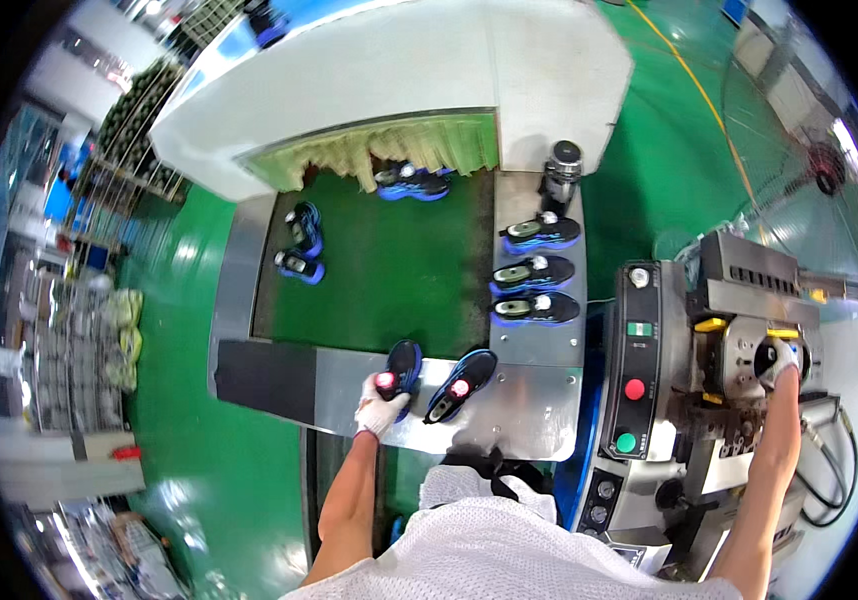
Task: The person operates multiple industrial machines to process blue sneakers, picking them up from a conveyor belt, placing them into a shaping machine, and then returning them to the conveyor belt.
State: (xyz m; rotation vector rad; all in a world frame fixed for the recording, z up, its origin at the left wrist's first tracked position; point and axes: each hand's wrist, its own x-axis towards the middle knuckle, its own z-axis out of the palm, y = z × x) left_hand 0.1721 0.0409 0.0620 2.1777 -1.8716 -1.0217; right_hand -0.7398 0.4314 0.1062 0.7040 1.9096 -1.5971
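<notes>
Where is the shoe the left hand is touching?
In the head view, that shoe is slightly left of centre, over the metal ledge below the green belt, with the left hand on it and another shoe to its right.

scene brightly lit, light from above; glare on the metal desk (539, 395), soft dark shadow at its near edge; pale reflections on the green floor (189, 420); fisheye bends straight edges, black surround at the rim; centre fairly sharp, dark shoes (404, 362) show little fine detail; shelving (64, 350) at far left soft, smeared
</notes>
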